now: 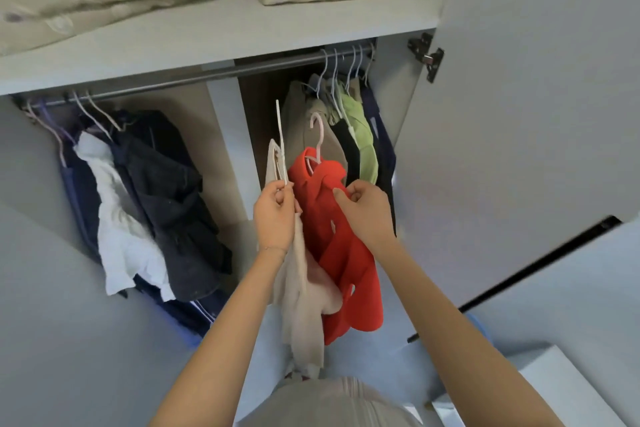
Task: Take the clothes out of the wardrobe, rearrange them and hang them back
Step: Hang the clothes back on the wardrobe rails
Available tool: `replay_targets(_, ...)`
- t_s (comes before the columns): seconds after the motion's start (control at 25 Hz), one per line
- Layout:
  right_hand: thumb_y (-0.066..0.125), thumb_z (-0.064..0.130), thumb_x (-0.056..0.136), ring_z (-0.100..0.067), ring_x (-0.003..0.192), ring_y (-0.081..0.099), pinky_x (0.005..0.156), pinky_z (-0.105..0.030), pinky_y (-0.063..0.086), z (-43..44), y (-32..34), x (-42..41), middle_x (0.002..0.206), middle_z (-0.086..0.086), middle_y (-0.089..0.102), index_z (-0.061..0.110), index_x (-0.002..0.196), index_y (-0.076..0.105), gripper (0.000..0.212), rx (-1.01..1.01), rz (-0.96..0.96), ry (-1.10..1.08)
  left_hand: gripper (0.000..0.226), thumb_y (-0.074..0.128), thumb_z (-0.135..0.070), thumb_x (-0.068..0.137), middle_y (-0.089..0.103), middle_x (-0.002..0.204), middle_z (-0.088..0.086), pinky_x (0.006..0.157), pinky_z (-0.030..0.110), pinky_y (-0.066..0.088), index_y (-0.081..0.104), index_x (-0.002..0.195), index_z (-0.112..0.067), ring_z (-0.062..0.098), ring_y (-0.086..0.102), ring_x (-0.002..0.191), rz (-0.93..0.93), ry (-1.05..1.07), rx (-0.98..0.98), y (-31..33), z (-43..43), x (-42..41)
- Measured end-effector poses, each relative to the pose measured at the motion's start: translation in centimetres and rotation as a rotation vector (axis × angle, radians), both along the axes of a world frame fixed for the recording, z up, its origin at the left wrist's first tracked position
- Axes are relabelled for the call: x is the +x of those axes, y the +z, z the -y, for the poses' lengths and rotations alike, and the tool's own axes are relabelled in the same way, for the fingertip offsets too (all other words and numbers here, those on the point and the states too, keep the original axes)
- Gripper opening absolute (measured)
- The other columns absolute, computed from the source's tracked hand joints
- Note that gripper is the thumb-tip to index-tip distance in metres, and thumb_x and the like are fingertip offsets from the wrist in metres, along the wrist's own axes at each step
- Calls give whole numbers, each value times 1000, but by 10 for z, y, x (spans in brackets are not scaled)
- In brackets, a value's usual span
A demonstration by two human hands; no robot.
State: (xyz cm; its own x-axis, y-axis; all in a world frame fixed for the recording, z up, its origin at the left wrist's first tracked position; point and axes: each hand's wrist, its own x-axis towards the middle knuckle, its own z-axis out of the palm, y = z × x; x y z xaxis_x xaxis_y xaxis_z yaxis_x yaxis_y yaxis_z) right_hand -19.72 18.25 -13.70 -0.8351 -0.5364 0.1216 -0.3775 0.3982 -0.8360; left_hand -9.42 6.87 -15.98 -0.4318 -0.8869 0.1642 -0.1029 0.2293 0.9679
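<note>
While my left hand (275, 215) pinches a white hanger (281, 135) bearing a beige garment (301, 305), my right hand (367, 215) grips a red garment (346, 270). Red garment: on pink hanger (322, 135).

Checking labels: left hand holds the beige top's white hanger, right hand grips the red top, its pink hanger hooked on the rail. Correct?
No. Head view: the pink hanger is off the rail, hook free below it. The rest holds: left hand holds the white hanger of the beige top, right hand grips the red top.
</note>
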Motion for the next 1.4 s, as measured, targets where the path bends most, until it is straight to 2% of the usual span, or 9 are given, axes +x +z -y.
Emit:
replay_targets(0.2,62,31,88,-3,49,45,52,-21,33,67,-4,-48,50,10,44,25,61,45,33,-23,-33,-35,19,48,-20,100,61,57,1,69,7,41,58,87,-9,8,57,57,51,-10,29,-8,59,-37)
replay_targets(0.4,58,33,91,-6,50,40,51,-24,32,122,2,-91,53,10,42,18,67,45,31,-53,-92,-75,18,47,-21,100,63,61,1,82,21,45,56,87,-13,11,58,63,85,-13,31,-15,105,-56)
replay_targets(0.52,57,32,93,-6,51,39,51,-25,30,147,3,-108,54,10,41,19,69,44,30,-47,-149,-79,17,47,-22,100,63,61,1,83,25,47,55,85,-20,12,59,66,58,-39,36,-20,126,-66)
replay_targets(0.6,56,32,93,-8,54,42,55,-27,31,161,1,-116,56,10,43,15,72,47,29,-38,-166,-99,18,47,-24,100,63,60,-2,80,21,47,53,83,-25,11,59,64,55,-35,1,-20,138,-75)
replay_targets(0.76,54,31,94,-15,63,48,61,-27,32,182,-2,-132,64,7,47,14,78,48,25,26,-155,-136,21,46,-25,99,62,60,-3,70,3,41,51,80,-31,10,61,64,40,-59,-58,-21,157,-94)
replay_targets(0.92,53,28,95,-19,69,50,63,-29,34,191,-11,-142,72,0,53,12,85,51,19,111,-132,-142,21,47,-24,99,63,59,-4,73,5,40,52,80,-31,5,60,62,64,-50,-95,-18,174,-111)
replay_targets(1.08,55,29,95,-19,69,49,64,-29,32,186,-17,-146,65,5,49,12,87,56,18,84,-112,-173,13,46,-24,99,64,63,-5,72,0,39,57,94,-19,4,61,64,67,-55,-115,-15,189,-128)
replay_targets(1.24,60,33,91,-14,64,49,59,-29,35,175,-17,-143,60,11,47,15,85,59,19,58,-97,-216,21,45,-23,100,68,71,7,78,28,50,58,94,-8,21,65,72,117,-87,-140,-13,202,-147)
replay_targets(1.4,61,32,89,-14,76,59,69,-32,47,158,-13,-137,79,5,63,17,99,64,18,5,-86,-222,20,45,-20,100,68,76,13,77,37,50,56,91,-7,28,64,77,150,-126,-149,-11,208,-163)
